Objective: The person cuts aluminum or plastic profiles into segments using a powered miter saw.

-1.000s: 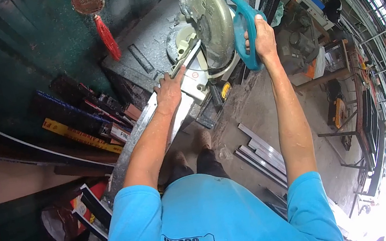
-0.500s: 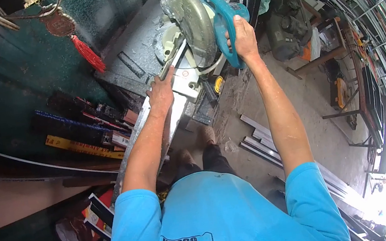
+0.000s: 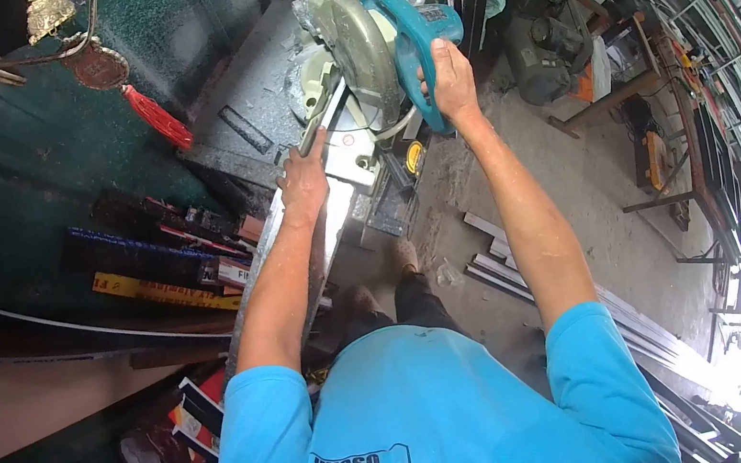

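Note:
A miter saw with a grey-green blade guard (image 3: 366, 62) stands on a dusty bench (image 3: 255, 80). My right hand (image 3: 450, 81) is wrapped round its teal handle (image 3: 398, 9). On the saw's left side, my left hand (image 3: 304, 179) presses a thin light metal strip (image 3: 330, 110) against the fence, its index finger stretched along the strip. The strip reaches to the guard, which hides the blade. The white saw base (image 3: 351, 149) lies just right of my left fingertips.
Metal profiles (image 3: 502, 264) lie on the floor right of my feet. A motor-like machine (image 3: 547, 58) stands at the upper right, near a long rack of bars (image 3: 730, 19). A red tassel (image 3: 157, 117) hangs at the upper left. Dark and yellow strips (image 3: 162, 289) lean left of the bench.
The view has shifted slightly. The saw head and handle, with my right hand on it, sit a little further left and closer to the base. My left hand keeps its place by the fence.

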